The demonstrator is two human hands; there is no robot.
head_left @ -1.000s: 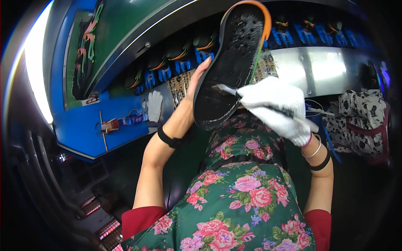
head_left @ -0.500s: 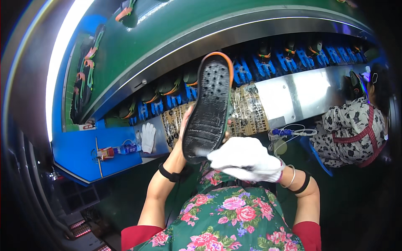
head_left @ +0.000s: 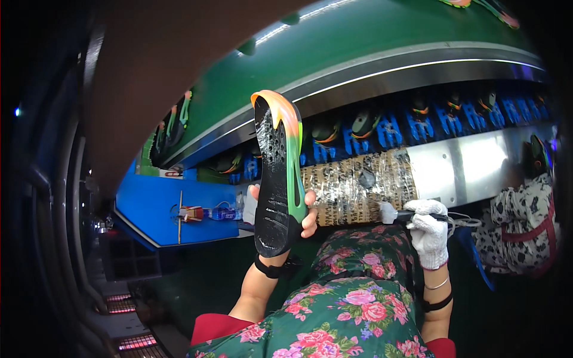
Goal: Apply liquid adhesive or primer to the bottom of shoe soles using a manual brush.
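Showing its glossy black face, a shoe sole (head_left: 273,191) with an orange-to-green rim is held up just left of the taped cardboard (head_left: 340,200). A steel ledge (head_left: 433,173) runs right of that cardboard; blue holders (head_left: 421,127) line up beyond it, then a green conveyor (head_left: 388,30); a blue table (head_left: 152,203) sits to its left. The bare left hand (head_left: 309,219) grips the sole between thumb and fingers; near the cardboard's right end, the gloved right hand (head_left: 428,230) curls its fingers together round a brush (head_left: 388,213).

The left head camera, a wide fisheye, looks down and forward from above and behind the fingers (head_left: 309,222), near them.
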